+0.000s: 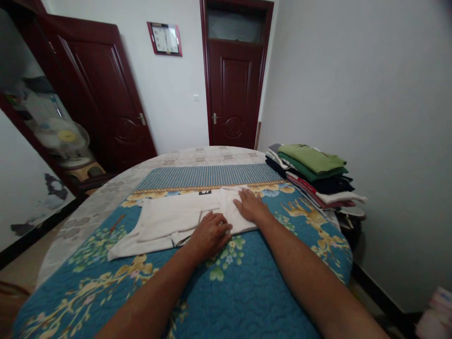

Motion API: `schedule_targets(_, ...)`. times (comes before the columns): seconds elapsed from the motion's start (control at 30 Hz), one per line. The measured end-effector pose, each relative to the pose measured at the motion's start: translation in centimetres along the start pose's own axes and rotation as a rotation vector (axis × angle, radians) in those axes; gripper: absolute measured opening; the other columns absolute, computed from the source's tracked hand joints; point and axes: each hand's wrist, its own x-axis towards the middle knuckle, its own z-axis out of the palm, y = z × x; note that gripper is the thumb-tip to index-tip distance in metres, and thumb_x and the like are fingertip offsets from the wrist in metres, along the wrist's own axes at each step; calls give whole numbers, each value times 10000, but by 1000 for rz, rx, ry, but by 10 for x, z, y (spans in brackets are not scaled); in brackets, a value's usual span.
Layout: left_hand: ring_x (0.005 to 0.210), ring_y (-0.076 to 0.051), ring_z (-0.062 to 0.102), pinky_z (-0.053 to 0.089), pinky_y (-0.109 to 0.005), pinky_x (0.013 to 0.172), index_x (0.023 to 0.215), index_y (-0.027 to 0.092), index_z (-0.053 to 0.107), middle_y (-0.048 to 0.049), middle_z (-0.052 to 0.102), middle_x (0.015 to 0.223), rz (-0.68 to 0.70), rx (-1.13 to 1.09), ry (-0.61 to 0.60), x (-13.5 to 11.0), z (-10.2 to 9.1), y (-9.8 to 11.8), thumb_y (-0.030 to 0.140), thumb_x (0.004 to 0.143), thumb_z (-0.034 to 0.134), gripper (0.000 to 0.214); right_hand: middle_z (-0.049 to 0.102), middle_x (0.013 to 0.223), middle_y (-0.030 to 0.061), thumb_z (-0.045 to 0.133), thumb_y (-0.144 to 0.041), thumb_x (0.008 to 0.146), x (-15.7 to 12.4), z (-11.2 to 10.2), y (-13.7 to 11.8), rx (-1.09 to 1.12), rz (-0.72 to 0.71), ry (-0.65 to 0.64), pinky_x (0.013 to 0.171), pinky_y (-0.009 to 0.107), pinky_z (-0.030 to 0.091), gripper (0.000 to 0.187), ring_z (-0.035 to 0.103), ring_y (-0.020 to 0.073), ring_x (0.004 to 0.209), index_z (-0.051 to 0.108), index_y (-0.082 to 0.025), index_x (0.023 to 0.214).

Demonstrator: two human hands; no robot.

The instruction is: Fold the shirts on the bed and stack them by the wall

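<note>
A cream white garment (169, 221) lies partly folded across a blue floral quilt (247, 292) on the bed. My left hand (210, 233) rests flat on the garment's near edge with its fingers stretched out. My right hand (249, 205) presses flat on the garment's right end, fingers spread and pointing left. Neither hand grips anything. A small dark label (205, 192) shows at the garment's far edge.
A stack of folded clothes (312, 176), green on top, sits at the bed's right edge beside the white wall. Two dark red doors (235, 94) stand beyond the bed. A fan (67, 136) stands at the left, and a clock (165, 38) hangs on the wall.
</note>
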Motion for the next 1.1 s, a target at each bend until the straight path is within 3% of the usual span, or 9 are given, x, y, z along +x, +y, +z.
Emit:
schedule_targets(0.3,1101,-260,701,562,-419,972,1153,268,815,-117,744,1162,32,-75,36,-6,8,-12,338,1002,636,244,297,1733,210,319,-618,1075,41,10,-3,-1,101,45,1310,580,80,798,208,324,1629,380,-62,1644)
schedule_targets(0.53,1245,-277,689,468,-523,1180,1172,272,803,-97,766,1225,9,-129,-12,-9,5,-14,349,1006,635,248,511,1595,247,341,-595,1080,61,12,-2,-28,77,133,1281,562,169,709,382,360,1538,571,-70,1497)
schedule_targets(0.63,1274,-270,680,474,-500,1184,1181,273,796,-93,761,1256,5,-137,-15,-10,4,-14,340,1017,620,250,565,1540,252,334,-575,1094,57,13,-3,-40,59,212,1276,564,170,671,426,352,1501,590,-73,1459)
schedule_targets(0.8,1109,-227,728,563,-390,1053,1161,269,803,-97,746,1244,32,-126,-20,-9,1,-14,316,1045,562,271,532,1582,225,299,-528,1116,42,15,-6,-85,32,334,1283,582,116,619,415,328,1507,542,-108,1500)
schedule_targets(1.1,1146,-257,714,559,-400,1033,1215,244,782,-112,724,1288,55,-114,-38,-12,1,-16,272,1009,597,279,365,1711,184,288,-562,1110,-2,11,-2,-121,47,143,1290,613,146,708,275,344,1601,389,-105,1641)
